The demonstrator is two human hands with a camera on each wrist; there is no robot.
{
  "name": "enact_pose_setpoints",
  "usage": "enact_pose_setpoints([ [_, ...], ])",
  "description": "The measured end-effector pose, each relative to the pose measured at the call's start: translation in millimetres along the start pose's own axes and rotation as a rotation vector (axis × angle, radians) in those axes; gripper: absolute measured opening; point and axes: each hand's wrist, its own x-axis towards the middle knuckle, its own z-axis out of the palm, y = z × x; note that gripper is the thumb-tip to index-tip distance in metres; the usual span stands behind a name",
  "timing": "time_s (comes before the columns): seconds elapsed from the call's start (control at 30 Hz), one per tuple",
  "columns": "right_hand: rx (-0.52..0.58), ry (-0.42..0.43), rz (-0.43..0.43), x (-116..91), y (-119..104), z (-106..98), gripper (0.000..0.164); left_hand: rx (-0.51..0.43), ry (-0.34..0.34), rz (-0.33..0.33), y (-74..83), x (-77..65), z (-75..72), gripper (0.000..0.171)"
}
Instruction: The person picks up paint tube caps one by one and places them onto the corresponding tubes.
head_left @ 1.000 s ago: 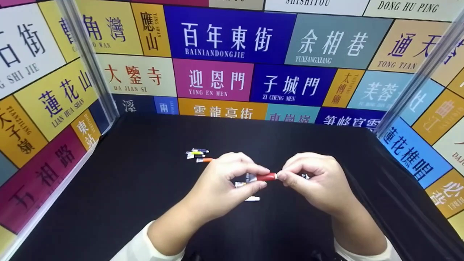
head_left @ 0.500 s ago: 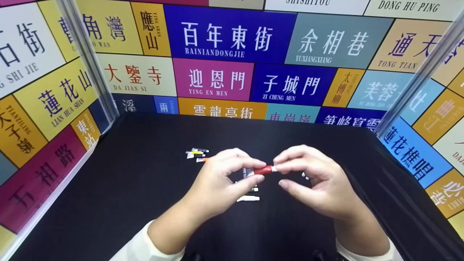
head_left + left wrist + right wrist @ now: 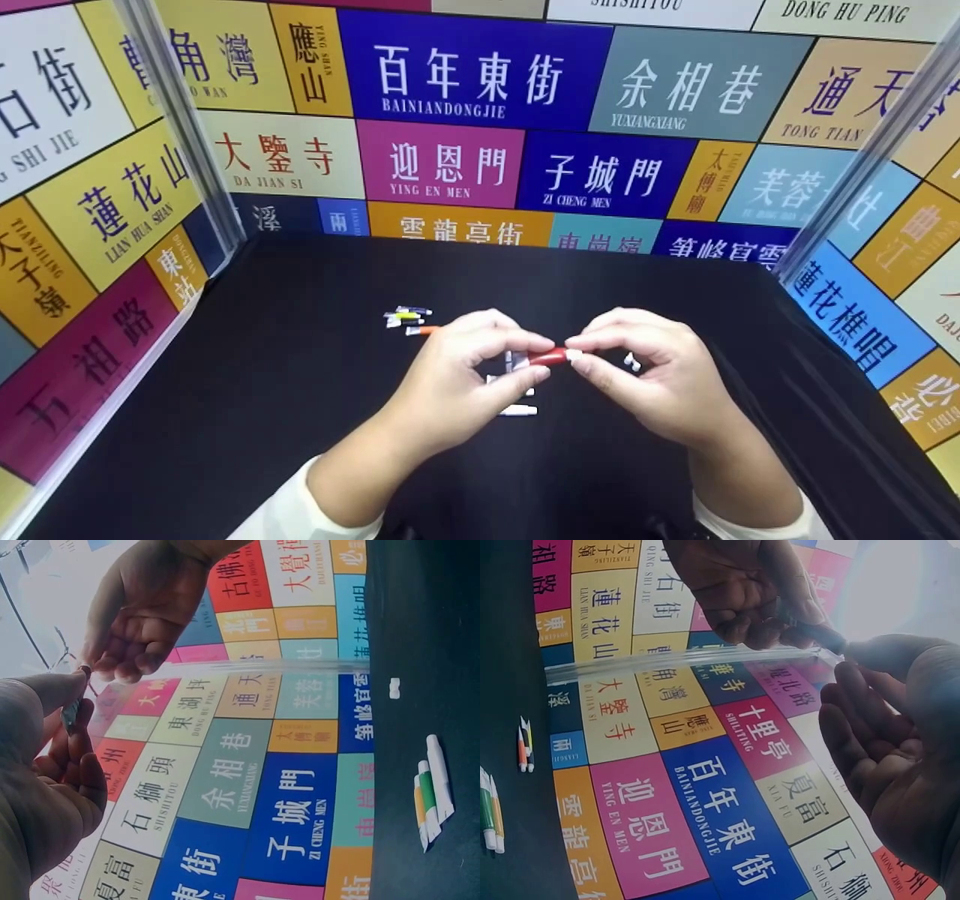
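Note:
In the head view my left hand [image 3: 457, 382] pinches a small red paint tube [image 3: 547, 356] between thumb and fingers, its crimped end toward the palm. My right hand [image 3: 652, 375] pinches the white cap [image 3: 574, 355] at the tube's other end. Both hands are held up over the black table, fingertips close together. The left wrist view shows the tube as a dark shape against bright light. Beneath and beyond the left hand lie a white tube [image 3: 521, 410], a green tube [image 3: 427, 791] and a yellow-orange tube [image 3: 420, 802], partly covered by that hand in the head view.
Several more tubes lie farther left, among them a yellow-green one [image 3: 405, 316] and an orange one [image 3: 420, 331]. Small white caps [image 3: 632, 361] sit on the black cloth [image 3: 300, 420] behind the right hand. Printed panels [image 3: 480, 71] wall the table's back and sides.
The right thumb and fingers pinched the tube's end, the thumb came away half a second ago, and now they pinch the white cap again. The left hand keeps its hold on the tube.

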Motion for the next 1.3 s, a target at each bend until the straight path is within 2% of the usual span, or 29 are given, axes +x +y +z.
enact_pose_setpoints([
  [0.2, 0.019, -0.005, 0.021, 0.2, 0.4, 0.0, 0.033, 0.004, -0.005, 0.004, -0.2, 0.1, 0.6, 0.022],
  [0.37, 0.095, -0.003, 0.031, -1.8, 0.7, -0.8, 0.040, 0.003, 0.005, -0.006, -0.2, 0.0, 0.2, 0.023],
  [0.5, 0.157, 0.013, -0.035, -1.7, 0.3, 0.5, 0.041, 0.000, 0.017, -0.019, -0.8, 0.2, 0.7, 0.024],
  [0.63, 0.169, 0.038, -0.117, -0.1, -0.7, 1.6, 0.037, -0.013, 0.031, -0.025, -1.7, 0.5, 1.4, 0.023],
  [0.73, 0.177, 0.040, -0.133, 1.0, -1.3, 1.5, 0.038, -0.017, 0.044, -0.025, -2.1, 0.5, 1.4, 0.023],
  [1.03, 0.086, 0.021, -0.102, -0.2, 2.4, 1.3, 0.039, -0.011, 0.020, -0.026, -1.6, 0.3, 2.6, 0.022],
  [1.3, -0.022, 0.013, -0.034, 0.7, 2.0, 0.1, 0.038, -0.034, 0.016, -0.031, -1.9, 0.0, 2.9, 0.022],
])
